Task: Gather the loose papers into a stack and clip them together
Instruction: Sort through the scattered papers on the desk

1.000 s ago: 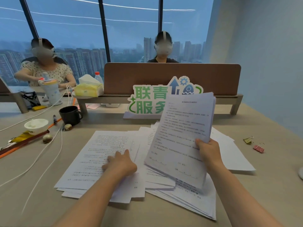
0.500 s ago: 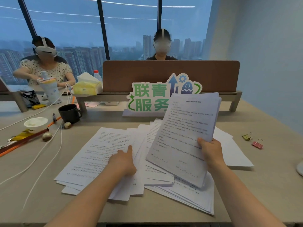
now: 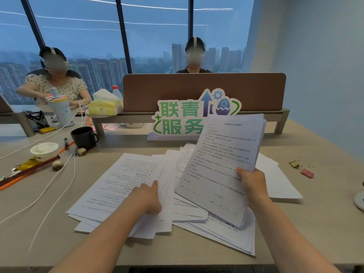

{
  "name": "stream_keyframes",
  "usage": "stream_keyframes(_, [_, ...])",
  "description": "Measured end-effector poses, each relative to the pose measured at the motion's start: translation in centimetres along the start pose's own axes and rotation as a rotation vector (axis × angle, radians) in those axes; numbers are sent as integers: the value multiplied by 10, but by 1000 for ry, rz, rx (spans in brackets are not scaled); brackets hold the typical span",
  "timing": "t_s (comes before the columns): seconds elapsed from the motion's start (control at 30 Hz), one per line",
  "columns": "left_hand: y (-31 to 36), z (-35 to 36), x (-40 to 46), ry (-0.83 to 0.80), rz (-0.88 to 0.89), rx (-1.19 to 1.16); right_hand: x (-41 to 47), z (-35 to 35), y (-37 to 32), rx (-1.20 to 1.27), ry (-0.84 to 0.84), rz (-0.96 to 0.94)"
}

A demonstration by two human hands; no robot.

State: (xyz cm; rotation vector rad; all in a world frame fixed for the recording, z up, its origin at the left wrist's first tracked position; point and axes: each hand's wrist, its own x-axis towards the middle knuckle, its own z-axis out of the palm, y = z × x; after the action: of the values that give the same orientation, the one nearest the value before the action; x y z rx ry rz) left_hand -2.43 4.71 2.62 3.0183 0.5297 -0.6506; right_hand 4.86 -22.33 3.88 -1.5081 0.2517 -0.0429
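- the right hand [image 3: 253, 186] at centre right of the frame is closed on a held stack [image 3: 222, 164] of printed sheets, thumb on the front face, the stack raised and tilted above the table [image 3: 295, 223].
- the left hand [image 3: 146, 200] at lower centre rests on the loose papers [image 3: 118, 186], one finger stretched forward, the others curled; it grips nothing.
- the loose papers lie fanned and overlapping across the middle of the table, partly under the held stack.
- a gold binder clip [image 3: 295, 163] and a pink binder clip [image 3: 307, 173] lie at the right edge of the frame, well apart from the papers.
- a black mug [image 3: 84, 137] stands at centre left.
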Motion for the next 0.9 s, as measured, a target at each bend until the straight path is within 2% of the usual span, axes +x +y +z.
stream_keyframes(0.2, [-5, -1, -9, -95, 7, -48, -3, 3, 1, 2, -7, 2])
stream_keyframes(0.47, [-6, 9, -4, 59, 16, 25, -4, 3, 1, -15, -1, 12])
stream_keyframes(0.63, [-8, 9, 2, 240, -24, 22, -2, 1, 3, -34, 19, 31])
stream_keyframes(0.83, [9, -3, -5, 343, 10, -116, 2, -6, 2, -73, 48, 24])
stream_keyframes(0.9, [21, -2, -5, 333, 32, -183, 3, -8, 2, -74, 54, 27])
